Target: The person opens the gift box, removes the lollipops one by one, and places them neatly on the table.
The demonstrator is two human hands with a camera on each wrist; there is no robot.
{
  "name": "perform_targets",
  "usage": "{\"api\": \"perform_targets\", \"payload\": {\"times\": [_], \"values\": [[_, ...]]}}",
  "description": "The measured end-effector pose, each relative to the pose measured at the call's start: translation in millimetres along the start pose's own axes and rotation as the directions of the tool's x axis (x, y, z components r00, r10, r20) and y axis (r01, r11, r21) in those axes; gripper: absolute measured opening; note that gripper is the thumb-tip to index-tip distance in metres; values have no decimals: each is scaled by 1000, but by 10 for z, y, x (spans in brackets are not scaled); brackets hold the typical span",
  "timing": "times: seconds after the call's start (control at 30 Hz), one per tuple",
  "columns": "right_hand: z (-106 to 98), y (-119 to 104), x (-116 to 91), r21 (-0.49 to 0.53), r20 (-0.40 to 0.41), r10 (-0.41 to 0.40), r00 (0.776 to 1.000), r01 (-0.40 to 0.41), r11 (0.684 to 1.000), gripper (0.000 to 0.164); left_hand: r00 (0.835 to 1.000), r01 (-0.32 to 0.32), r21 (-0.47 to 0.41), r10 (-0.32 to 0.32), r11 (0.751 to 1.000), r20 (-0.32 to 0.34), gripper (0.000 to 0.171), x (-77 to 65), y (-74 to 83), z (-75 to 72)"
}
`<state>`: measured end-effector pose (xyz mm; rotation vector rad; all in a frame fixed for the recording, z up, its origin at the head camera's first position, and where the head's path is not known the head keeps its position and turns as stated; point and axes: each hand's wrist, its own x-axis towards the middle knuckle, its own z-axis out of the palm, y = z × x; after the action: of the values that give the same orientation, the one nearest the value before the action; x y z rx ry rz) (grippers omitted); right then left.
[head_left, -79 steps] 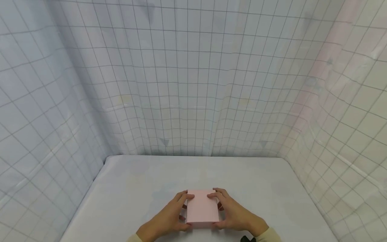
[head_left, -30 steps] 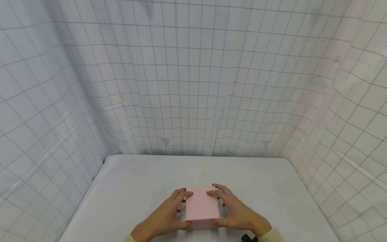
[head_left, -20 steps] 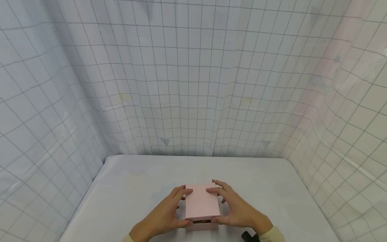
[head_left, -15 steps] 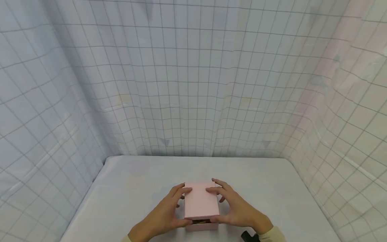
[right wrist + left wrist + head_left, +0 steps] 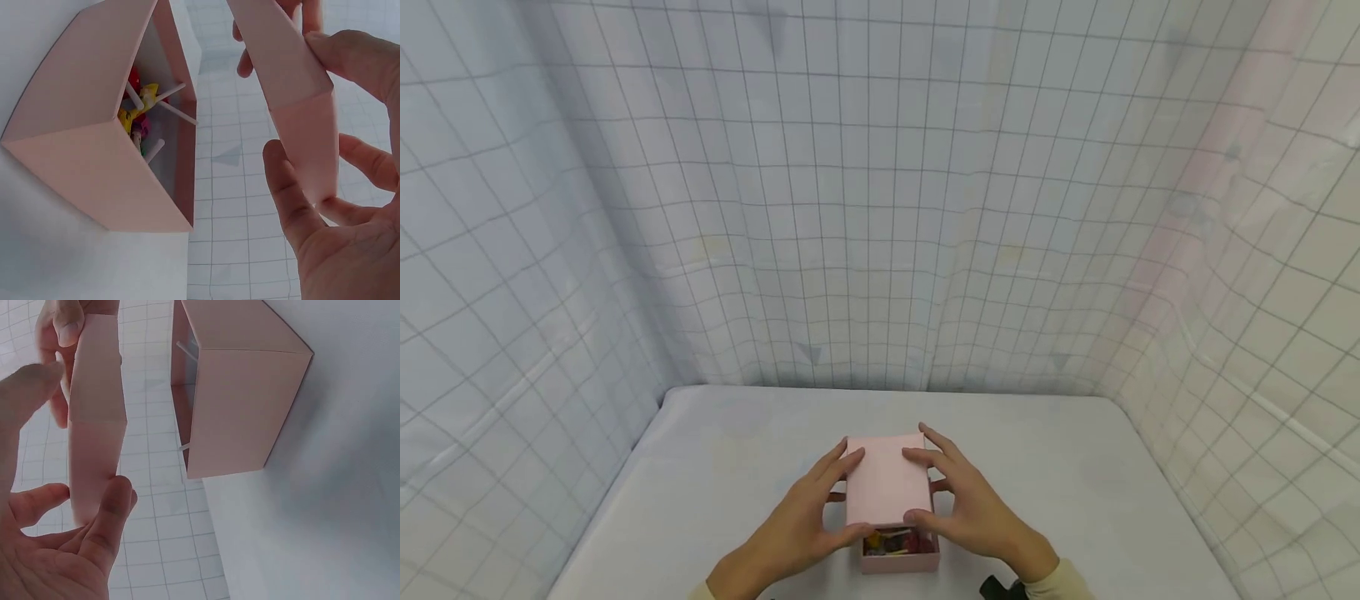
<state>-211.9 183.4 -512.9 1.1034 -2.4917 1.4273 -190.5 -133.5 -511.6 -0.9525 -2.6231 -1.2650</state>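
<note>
Both hands hold a pink box lid, raised above its box. My left hand grips the lid's left side and my right hand its right side, with fingers and thumbs at the edges. Below, the pink box stands uncovered on the table, its front part showing past the lid. Inside, in the right wrist view, lie several lollipops in yellow, red and purple wrappers with white sticks. A gap separates the lid from the box in the left wrist view.
The table has a white cover. White grid-patterned curtains stand behind it and on both sides. A black object shows beside the right sleeve at the bottom edge.
Both hands have lifted the lid off the box, up and slightly to the left. A narrow dark gap has widened, and the colourful contents now show. The box has stayed on the table.
</note>
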Motion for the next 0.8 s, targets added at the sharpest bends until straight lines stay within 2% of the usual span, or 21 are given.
{"api": "perform_targets", "payload": {"times": [0.2, 0.3, 0.4, 0.57, 0.8], "values": [[94, -60, 109, -6, -44, -58, 997, 58, 998, 83, 991, 65, 52, -59, 997, -124, 83, 10, 21, -31], [148, -90, 165, -3, -53, -57, 997, 57, 998, 88, 977, 110, 61, -96, 992, -191, 84, 2, 37, -47], [197, -113, 216, 8, -59, -20, 998, 20, 1000, 98, 961, 129, 44, -114, 991, -252, 85, -9, 44, -53], [272, -162, 307, 34, -97, 50, 994, -47, 998, 113, 934, 109, 33, -91, 993, -345, 82, -9, 32, -75], [378, -226, 446, 17, -149, 64, 987, -62, 998, 107, 896, 81, 73, -41, 994, -442, 93, 10, -15, -87]]}}
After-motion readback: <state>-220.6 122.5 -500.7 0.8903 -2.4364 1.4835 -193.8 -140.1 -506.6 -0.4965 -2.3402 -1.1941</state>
